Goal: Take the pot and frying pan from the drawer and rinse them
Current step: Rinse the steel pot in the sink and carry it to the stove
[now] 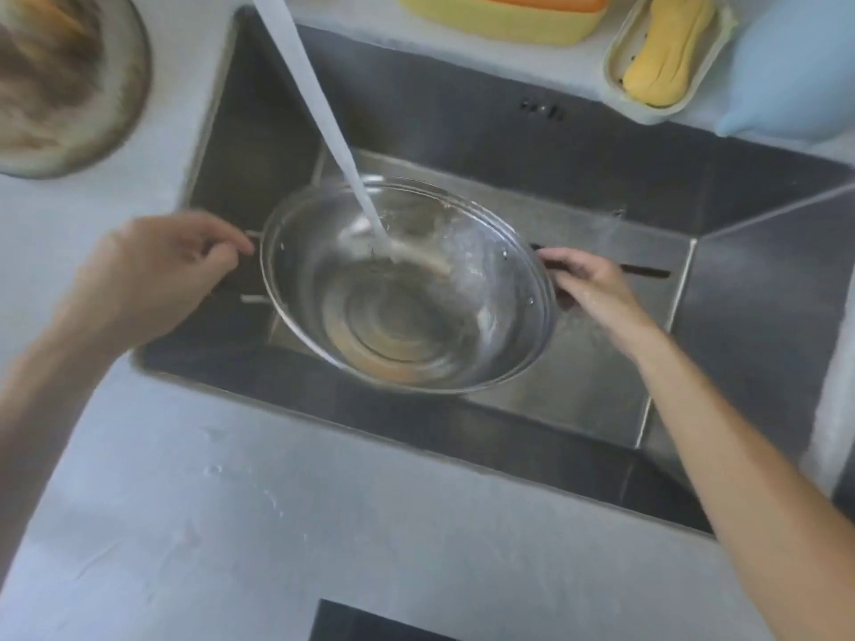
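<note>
The pot (407, 289) spans left-right between both hands, left hand (157, 275) fingers pinching one side handle, right hand (587, 284) fingers gripping the opposite.

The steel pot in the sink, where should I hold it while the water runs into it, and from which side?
Take the pot by its two side handles, one hand coming in from each side, as the left hand and right hand do now. The bowl is wide, round, wet and tilted under the water stream, so the rim probably offers poor purchase; opposite handles likely steady the tilt.
</note>
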The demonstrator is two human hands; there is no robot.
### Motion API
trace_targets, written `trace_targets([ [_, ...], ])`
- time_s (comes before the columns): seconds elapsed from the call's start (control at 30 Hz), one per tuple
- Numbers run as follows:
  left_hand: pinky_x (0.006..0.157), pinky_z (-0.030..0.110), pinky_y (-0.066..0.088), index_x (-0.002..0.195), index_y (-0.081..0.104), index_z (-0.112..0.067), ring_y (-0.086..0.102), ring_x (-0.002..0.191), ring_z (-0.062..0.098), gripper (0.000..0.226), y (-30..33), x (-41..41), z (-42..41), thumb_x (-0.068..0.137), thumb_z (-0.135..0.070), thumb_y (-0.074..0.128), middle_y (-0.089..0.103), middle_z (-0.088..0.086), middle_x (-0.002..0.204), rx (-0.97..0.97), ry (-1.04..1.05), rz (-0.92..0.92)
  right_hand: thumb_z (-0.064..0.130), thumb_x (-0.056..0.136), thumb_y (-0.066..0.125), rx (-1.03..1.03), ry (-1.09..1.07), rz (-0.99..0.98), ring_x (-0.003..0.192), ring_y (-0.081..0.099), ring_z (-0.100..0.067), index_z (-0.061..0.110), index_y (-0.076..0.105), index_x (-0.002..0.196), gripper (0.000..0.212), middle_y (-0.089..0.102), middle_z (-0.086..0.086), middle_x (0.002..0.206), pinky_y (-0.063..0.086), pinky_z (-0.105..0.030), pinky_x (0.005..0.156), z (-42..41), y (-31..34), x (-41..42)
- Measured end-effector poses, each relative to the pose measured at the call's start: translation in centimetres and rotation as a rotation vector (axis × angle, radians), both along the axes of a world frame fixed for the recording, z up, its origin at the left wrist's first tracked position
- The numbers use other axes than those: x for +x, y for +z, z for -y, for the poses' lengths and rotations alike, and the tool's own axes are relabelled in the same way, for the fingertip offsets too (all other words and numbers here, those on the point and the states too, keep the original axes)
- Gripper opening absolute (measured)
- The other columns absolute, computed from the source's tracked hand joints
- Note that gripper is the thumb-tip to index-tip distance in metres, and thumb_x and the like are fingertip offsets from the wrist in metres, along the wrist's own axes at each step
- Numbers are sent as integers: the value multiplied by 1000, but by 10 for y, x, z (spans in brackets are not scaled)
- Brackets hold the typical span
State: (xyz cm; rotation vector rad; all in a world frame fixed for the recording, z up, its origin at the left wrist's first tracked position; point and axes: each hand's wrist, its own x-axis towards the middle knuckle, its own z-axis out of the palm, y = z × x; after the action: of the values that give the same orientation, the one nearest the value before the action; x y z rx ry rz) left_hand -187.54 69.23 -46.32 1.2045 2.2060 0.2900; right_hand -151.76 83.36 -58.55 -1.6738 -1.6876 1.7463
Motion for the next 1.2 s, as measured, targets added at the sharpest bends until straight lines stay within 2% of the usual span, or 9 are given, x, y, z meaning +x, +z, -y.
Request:
trace_targets([
  [0.17,82,42,52,75,56,-45,67,81,28,16,-53,20,26,84,-34,63,68,-3,78,-346,-94,103,22,89,63,308,189,71,102,64,-7,48,65,101,29,67,15,112,47,-28,95,-27,64,9],
  [0.3,80,38,42,106,36,-14,60,89,35,42,-84,40,21,82,-27,68,66,12,92,-184,172,125,23,86,66,500,173,39,78,64,-13,46,40,120,49,68,10,87,45,-23,82,-26,98,14],
  [0.43,89,34,44,133,43,-17,57,88,18,56,-80,39,5,83,-24,68,61,-2,91,-68,180,113,17,84,69,596,122,50,87,60,9,42,30,139,71,67,20,94,39,-5,83,-21,96,21],
  [0.6,70,-3,39,89,68,-23,54,69,-27,13,-74,27,-6,82,-12,70,66,-27,70,187,117,172,18,79,70,670,-7,24,81,54,6,49,60,93,36,61,35,85,40,-9,79,-14,74,33],
  [0.77,88,9,46,81,63,-31,62,90,-10,32,-83,13,-11,79,1,69,68,-10,99,274,41,263,-7,77,69,830,40,-81,89,57,-13,14,62,83,23,61,38,94,39,-14,84,-7,67,43],
  [0.83,95,23,49,86,68,-16,64,99,4,16,-89,9,-15,81,0,67,69,-5,103,213,12,330,-11,76,67,893,69,-92,91,53,-25,13,61,77,25,61,39,98,38,-22,88,-5,67,45],
  [0.93,76,13,50,93,63,5,66,81,-3,11,-88,15,-20,85,10,58,70,-19,82,161,-30,497,-6,79,69,931,64,-107,93,51,-26,13,63,72,21,59,30,107,38,-29,88,-6,66,47],
  [1.1,82,17,50,89,73,-25,66,88,4,35,-75,13,-22,86,4,53,73,-11,90,216,61,662,-13,72,71,877,-28,-198,98,45,-9,27,60,71,41,52,11,125,41,-35,86,-13,51,55],
  [1.2,76,13,49,87,72,-16,65,81,-1,23,-65,17,-26,93,-4,52,74,-13,81,276,121,634,-14,74,69,766,-45,-254,107,51,-19,18,63,74,33,51,12,132,46,-41,91,-15,42,58],
])
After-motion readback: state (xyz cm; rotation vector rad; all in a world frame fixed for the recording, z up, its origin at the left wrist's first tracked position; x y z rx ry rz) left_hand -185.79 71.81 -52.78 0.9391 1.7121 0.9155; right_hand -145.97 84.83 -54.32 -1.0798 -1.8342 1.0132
